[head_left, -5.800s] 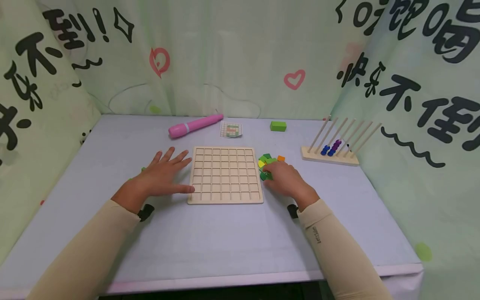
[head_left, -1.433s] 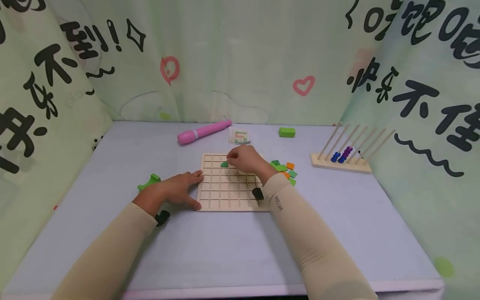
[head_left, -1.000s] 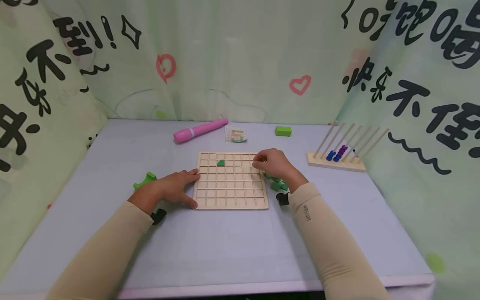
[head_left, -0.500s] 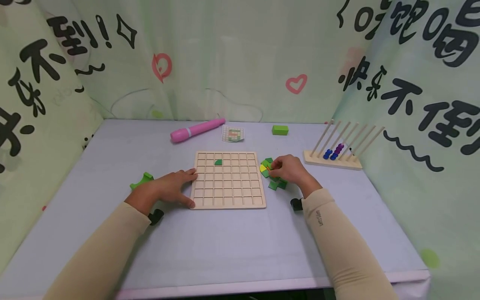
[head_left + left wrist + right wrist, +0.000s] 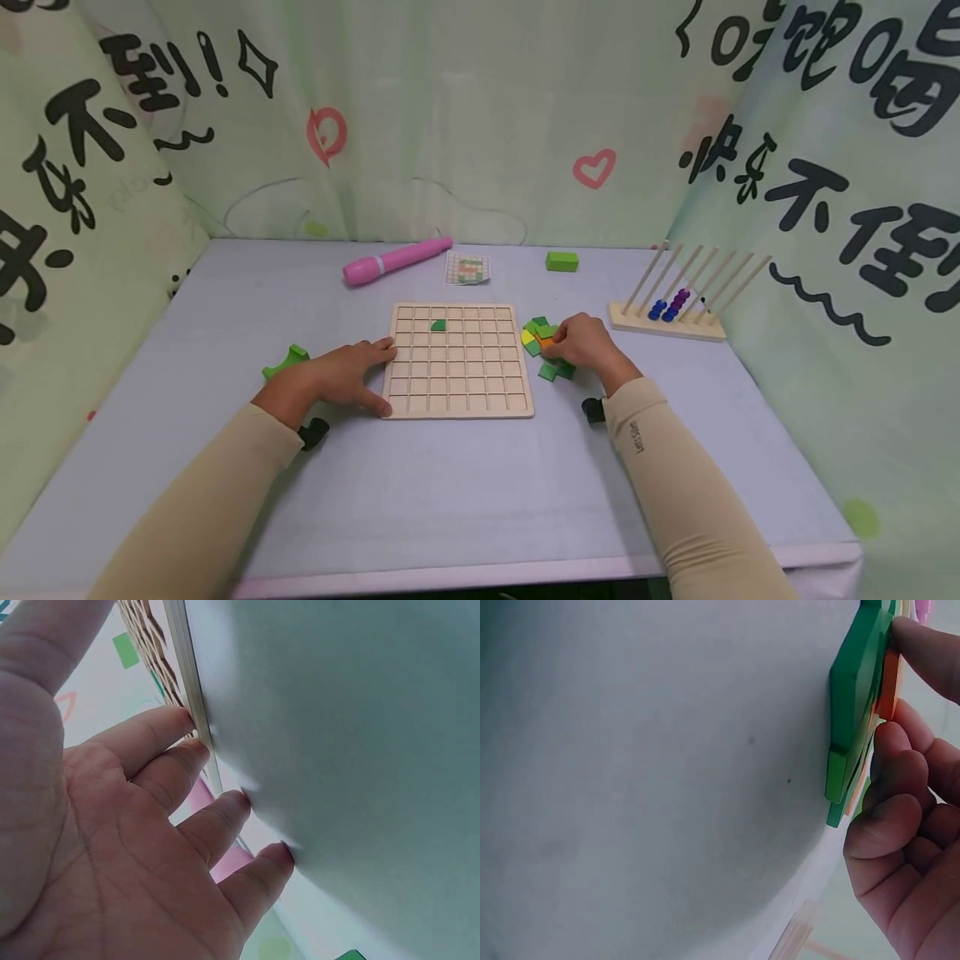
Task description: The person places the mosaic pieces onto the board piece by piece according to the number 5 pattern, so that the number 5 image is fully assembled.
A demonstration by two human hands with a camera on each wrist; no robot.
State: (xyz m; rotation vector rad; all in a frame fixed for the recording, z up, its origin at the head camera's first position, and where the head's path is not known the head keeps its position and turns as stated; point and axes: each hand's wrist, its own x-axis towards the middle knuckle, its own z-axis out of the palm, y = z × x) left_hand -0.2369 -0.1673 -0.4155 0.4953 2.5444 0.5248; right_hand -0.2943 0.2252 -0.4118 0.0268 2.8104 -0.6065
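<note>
A square wooden grid board (image 5: 459, 382) lies on the table, with one green tile (image 5: 438, 326) in its upper left part. My left hand (image 5: 333, 373) rests against the board's left edge, fingers extended and thumb at the lower corner. At the right, my right hand (image 5: 591, 348) is over a small heap of green tiles (image 5: 548, 372), orange pieces and a yellow tile (image 5: 527, 337). Its thumb and index finger pinch an orange tile (image 5: 889, 684) at the heap, seen close up in the right wrist view.
A green arch-shaped block (image 5: 288, 359) lies beside the left wrist. Along the back are a pink marker-like stick (image 5: 397, 260), a patterned card (image 5: 468, 269) and a green block (image 5: 562, 262). A wooden peg rack with beads (image 5: 667, 323) stands at right.
The right hand put a green tile on the board, then moved right to the heap and took hold of an orange tile. The left hand shifted slightly, staying at the board's left edge.
</note>
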